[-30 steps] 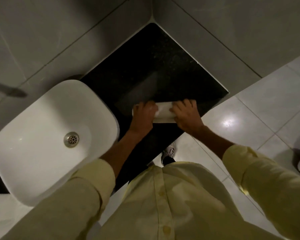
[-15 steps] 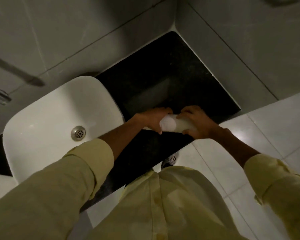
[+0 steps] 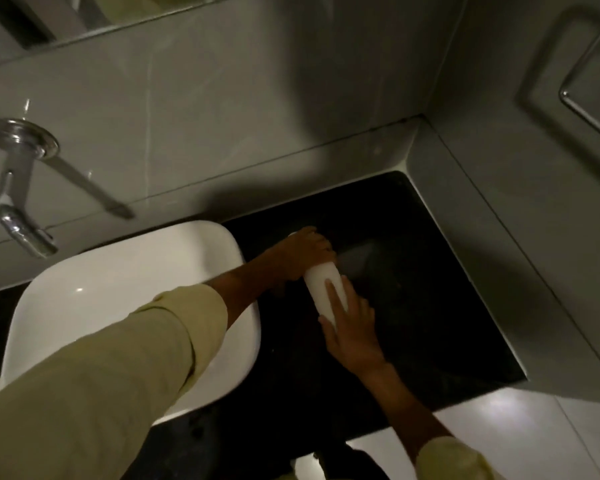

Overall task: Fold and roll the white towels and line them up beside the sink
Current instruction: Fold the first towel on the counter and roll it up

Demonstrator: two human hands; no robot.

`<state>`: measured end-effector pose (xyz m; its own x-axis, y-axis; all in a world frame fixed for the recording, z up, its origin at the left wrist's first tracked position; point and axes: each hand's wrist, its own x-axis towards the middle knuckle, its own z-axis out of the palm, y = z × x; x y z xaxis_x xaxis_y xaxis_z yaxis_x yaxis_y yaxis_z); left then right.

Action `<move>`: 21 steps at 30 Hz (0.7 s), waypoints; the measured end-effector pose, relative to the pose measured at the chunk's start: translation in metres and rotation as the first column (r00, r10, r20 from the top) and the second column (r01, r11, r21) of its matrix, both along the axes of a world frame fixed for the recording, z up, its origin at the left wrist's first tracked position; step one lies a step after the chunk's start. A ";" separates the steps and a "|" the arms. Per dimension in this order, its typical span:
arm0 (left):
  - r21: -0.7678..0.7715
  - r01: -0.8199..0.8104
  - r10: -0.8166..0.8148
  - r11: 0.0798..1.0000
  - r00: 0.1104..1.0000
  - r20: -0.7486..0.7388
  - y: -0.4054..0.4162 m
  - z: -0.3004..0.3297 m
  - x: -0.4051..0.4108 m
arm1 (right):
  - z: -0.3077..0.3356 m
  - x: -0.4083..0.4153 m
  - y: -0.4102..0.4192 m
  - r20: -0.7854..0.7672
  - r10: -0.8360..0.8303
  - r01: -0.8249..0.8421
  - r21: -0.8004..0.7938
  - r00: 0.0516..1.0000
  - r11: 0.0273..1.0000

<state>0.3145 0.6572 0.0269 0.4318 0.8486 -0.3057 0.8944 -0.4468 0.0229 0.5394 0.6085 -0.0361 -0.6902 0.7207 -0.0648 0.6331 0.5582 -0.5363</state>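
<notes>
Fingers of the left hand [image 3: 303, 252] are curled around the far end of the rolled white towel [image 3: 325, 289], while the fingers [image 3: 336, 296] of the right hand [image 3: 352, 332] are laid nearly flat along its near end, pressing rather than clasping. Half a second earlier the roll was held crosswise between both hands near the front edge of the black surface [image 3: 430, 306], one round end turned toward the camera; a second earlier it was being pressed under both hands as a flatter bundle. It has now been turned so that its long axis runs away from the person, and it has been carried toward the back of the surface. It is seen just to the right of the white sink [image 3: 118, 289], apparently resting on the surface, though contact beneath the fingers is hidden. The change is judged to mean that rolling is finished for this piece and that placement is in hand, with release not yet made. Counted in view: one rolled towel, with no other towel visible on the surface; one sink; one wall tap [image 3: 18, 199], well to the left of the fingers; two hands, each with a pale yellow sleeve [image 3: 118, 375] behind it. The row is therefore judged to be only at its first member.
</notes>
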 end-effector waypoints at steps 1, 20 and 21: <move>0.025 -0.005 0.006 1.000 0.999 -0.032 0.008 0.001 -0.010 | 0.000 -0.015 0.006 -0.009 -0.018 0.018 0.004 1.000 1.000; 0.174 -0.505 0.484 0.845 0.862 0.150 -0.036 0.033 -0.048 | 0.042 -0.085 0.031 0.101 0.025 -0.041 0.163 0.995 0.986; 0.193 -0.573 0.537 0.797 0.818 0.207 -0.058 0.044 -0.039 | 0.053 -0.080 0.023 0.090 0.033 -0.049 0.182 0.995 0.982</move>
<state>0.2759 0.5992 0.0710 -0.1143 0.9926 -0.0397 0.9856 0.1183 0.1205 0.4590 0.6316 0.0172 -0.7170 0.6970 0.0058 0.6470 0.6686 -0.3664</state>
